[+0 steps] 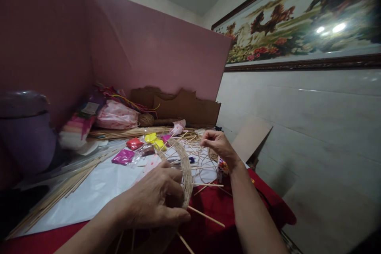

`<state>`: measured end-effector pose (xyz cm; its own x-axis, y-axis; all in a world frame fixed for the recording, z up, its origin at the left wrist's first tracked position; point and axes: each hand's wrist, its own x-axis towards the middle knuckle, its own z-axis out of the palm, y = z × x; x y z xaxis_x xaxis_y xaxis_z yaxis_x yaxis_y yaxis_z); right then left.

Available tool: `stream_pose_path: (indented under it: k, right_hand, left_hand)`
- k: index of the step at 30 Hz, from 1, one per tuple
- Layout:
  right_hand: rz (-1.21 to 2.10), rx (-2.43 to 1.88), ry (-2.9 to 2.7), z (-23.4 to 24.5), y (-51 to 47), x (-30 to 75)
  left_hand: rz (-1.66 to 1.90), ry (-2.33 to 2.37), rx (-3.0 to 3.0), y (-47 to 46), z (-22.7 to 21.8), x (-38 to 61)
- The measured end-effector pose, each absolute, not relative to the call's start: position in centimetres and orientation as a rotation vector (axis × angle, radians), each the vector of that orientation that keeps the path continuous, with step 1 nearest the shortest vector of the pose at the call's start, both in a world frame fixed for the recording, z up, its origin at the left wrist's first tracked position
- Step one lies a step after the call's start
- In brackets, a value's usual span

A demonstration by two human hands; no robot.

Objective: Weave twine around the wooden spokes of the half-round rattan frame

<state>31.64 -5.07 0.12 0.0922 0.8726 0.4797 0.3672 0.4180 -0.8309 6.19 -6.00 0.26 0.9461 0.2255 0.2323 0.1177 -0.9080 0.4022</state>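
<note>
My left hand [157, 194] is closed on a curved band of woven jute twine [187, 172], its thumb along the near side. Thin wooden sticks [208, 217] stick out from the band in several directions, like spokes. Part of the woven piece is hidden behind the hand. To the right, my right hand [218, 144] is raised with thumb and fingertips pinched together. Loops of thin brown twine [201, 170] hang just below those fingertips and the strand appears to run into the pinch.
Small coloured packets, red [134, 143], yellow [151, 138] and magenta [123, 156], lie on a white sheet [98, 190] over a red cloth [208, 206]. Long sticks [74, 178] lie left. Behind are a twine ball [146, 120], cardboard [190, 107] and a purple bin [26, 139].
</note>
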Motion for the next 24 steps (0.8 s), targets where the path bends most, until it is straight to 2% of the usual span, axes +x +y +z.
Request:
stream_pose_path:
  k: [6, 18, 24]
  right_hand:
    - [0.745, -0.977, -1.383, -0.7, -4.3, 31.9]
    - [0.86, -0.845, -1.283, -1.7, -3.7, 30.5]
    - [0.807, -0.886, -1.258, -1.5, -4.0, 29.7]
  left_hand:
    - [0.405, 0.189, 2.652, -6.6, 0.4, 6.3]
    - [0.676, 0.117, 2.673, -6.8, 0.8, 6.1]
    - [0.691, 0.109, 2.72, -7.1, 0.3, 6.2]
